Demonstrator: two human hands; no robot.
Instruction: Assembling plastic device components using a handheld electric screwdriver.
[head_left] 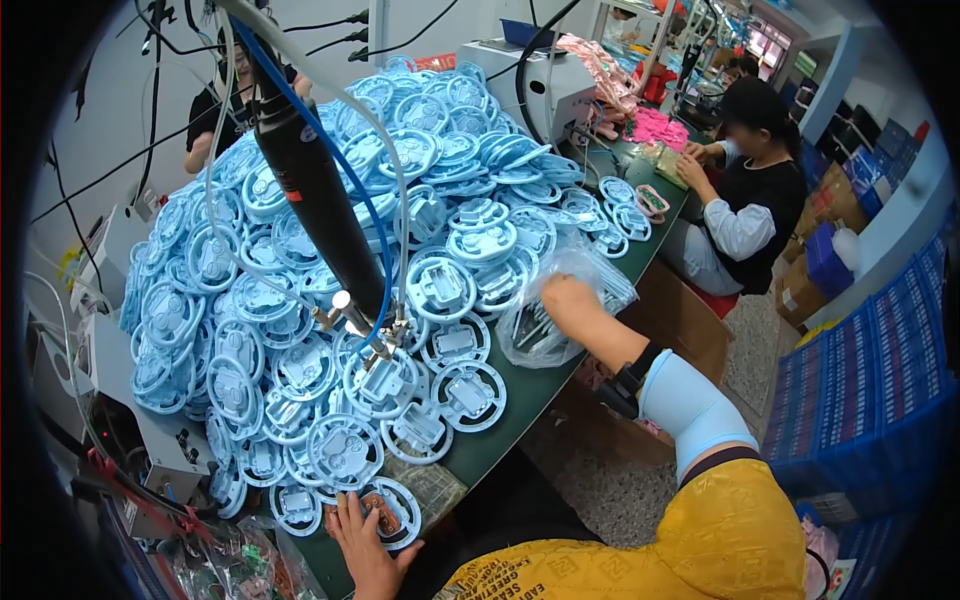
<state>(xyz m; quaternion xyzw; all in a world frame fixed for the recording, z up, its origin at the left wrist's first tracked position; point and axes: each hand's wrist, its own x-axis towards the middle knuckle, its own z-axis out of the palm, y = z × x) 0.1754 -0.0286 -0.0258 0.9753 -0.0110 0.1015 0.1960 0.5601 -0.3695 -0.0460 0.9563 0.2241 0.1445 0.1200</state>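
Head view, the only one. Left hand [370,555] was at the near left of the green table [500,440], fingers laid close together over the left rim of a light-blue ring part [405,497], thumb set apart at its near edge; it looked like a light steadying touch, not a pinch. Right hand [578,303] was farther off to the right, curled down at a clear plastic bag [520,345] of thin pale strips. Fingertips hidden, so couldn't tell what it pinched, if anything.

Doing this well probably meant holding the ring flat by its rim, pressing nothing onto the reddish-brown piece [383,516] in it, and picking from the bag without dragging the plastic against the loose rings. The part seemed flat and light, likely to slide if let go.

The ring part lay at the table's near edge, just left of a greenish, film-like packet [430,488]. Matte pale blue, round rim, built-up middle; the reddish-brown piece sat inside, partly hidden by fingers. Similar blue parts [440,287] were heaped beyond, some turned over with boxy backs showing. A black cylinder [320,200] hung over the heap.
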